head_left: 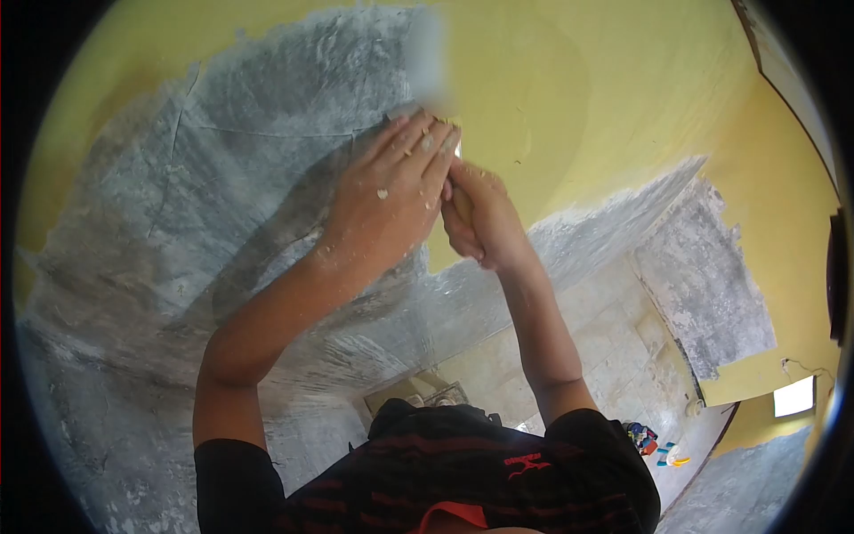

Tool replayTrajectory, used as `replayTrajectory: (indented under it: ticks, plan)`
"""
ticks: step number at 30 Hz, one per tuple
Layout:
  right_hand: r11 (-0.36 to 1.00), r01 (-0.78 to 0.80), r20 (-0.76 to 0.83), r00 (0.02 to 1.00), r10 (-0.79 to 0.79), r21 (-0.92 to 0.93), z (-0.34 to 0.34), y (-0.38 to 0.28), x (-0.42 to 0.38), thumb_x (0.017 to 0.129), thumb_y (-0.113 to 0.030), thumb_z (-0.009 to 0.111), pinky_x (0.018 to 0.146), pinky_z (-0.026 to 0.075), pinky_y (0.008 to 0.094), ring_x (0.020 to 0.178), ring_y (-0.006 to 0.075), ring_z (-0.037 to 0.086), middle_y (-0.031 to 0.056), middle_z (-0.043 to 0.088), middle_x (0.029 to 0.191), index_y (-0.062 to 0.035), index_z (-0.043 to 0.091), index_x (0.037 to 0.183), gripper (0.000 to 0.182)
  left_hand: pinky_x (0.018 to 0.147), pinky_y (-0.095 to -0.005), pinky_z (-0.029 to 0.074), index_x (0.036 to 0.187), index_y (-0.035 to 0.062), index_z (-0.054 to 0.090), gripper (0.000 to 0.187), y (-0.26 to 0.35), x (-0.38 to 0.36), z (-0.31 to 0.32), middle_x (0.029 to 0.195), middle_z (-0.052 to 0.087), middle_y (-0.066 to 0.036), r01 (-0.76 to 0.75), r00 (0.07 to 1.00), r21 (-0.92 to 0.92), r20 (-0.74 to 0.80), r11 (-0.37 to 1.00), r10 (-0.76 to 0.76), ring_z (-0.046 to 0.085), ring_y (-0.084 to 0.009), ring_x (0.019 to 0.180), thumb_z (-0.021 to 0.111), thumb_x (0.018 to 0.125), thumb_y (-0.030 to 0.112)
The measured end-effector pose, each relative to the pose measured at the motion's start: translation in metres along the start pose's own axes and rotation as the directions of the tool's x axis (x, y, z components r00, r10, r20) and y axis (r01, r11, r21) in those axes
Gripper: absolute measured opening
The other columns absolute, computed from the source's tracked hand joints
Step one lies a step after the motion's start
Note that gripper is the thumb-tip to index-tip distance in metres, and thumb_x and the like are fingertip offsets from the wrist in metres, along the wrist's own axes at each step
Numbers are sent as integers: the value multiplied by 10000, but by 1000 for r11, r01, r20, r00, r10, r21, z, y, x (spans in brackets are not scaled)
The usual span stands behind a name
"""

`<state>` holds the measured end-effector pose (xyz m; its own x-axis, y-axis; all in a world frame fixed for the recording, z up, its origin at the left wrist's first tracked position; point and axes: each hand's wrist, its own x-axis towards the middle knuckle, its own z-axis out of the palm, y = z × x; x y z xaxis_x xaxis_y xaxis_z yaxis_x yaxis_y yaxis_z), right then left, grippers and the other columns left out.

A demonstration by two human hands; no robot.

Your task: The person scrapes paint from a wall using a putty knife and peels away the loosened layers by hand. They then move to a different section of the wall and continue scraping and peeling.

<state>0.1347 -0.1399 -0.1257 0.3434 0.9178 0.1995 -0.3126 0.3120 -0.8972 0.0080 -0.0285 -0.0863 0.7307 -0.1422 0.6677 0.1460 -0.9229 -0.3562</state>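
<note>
Both my hands meet high on the wall, where bare grey plaster (267, 89) borders yellow paint (569, 116). My left hand (391, 187) lies with its fingers extended and close together over a tool that is mostly hidden, and pale flakes stick to its skin. Just right of it, my right hand (480, 218) is closed around the tool's handle. A thin dark edge of the tool (405, 113) shows beyond my left fingertips, near the paint boundary. The tool's exact shape cannot be made out.
Grey plaster continues around the corner onto the right wall (703, 276). Below lies a pale tiled floor (587, 329), with a box-like object (427, 387) near the wall and small colourful items (640, 438) at lower right. A bright opening (793, 397) shows at far right.
</note>
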Motion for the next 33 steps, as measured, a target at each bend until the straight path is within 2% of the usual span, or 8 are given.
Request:
replayTrajectory:
  ticks: [5,8,10,14,16,19,24,33]
  plan:
    - [1000,28,58,998,-28,-10,8,-38,17,1140,-424,412,308,189,264,324,78,224,-24,338,470,-120,507,882,410,1244,-442,371,1456,23,575,578,-17,33,-24,1461,602,-128,-6,997,6,-75,1000,6,517,-293,1433,694,899,119]
    - [1000,-2,21,1000,2,-5,6,-24,4,1142,-423,398,306,190,266,318,86,227,-19,336,471,-120,508,895,406,1226,-411,389,1344,-12,657,458,-6,23,-20,1373,667,-154,-15,994,32,-107,999,18,556,-277,1397,684,914,145]
    - [997,-51,11,999,50,56,0,-6,-4,1144,-412,390,304,192,270,313,93,226,-12,342,470,-122,504,905,393,1233,-410,382,1359,-9,652,479,0,9,-8,1396,658,-146,-5,1000,6,-11,1000,5,553,-271,1402,696,913,160]
    - [999,-26,43,999,25,29,2,-12,5,1142,-401,370,302,188,275,310,99,217,-12,340,469,-130,495,914,376,1239,-414,374,1376,-14,641,498,-10,13,-9,1410,652,-143,-31,999,-4,-17,1000,31,553,-270,1404,694,918,175]
    - [999,-17,60,998,14,43,9,-35,17,1141,-406,369,303,186,274,311,99,217,-12,343,474,-132,494,916,375,1235,-417,380,1366,-16,642,483,-21,31,-21,1395,658,-141,-50,991,61,-119,997,57,552,-274,1402,679,923,172]
    - [999,-3,99,995,-2,49,13,-48,18,1138,-427,368,303,181,271,310,101,225,-11,356,490,-139,493,917,384,1236,-420,378,1351,-13,647,479,-27,41,-33,1379,661,-143,-66,990,27,-120,997,69,547,-279,1401,683,915,182]
    - [982,-163,120,981,151,92,4,-24,-2,1141,-447,358,301,177,264,310,105,212,-9,369,494,-154,505,921,395,1234,-416,382,1330,-10,654,482,-14,17,-19,1368,665,-140,-72,995,15,-62,997,73,559,-278,1386,704,894,189]
    - [991,-113,115,988,105,66,14,-57,9,1142,-448,365,302,192,254,313,96,207,-15,349,491,-156,495,912,394,1214,-412,415,1312,-14,662,464,-23,40,-36,1374,662,-145,-84,987,51,-134,995,90,575,-281,1372,709,890,173]
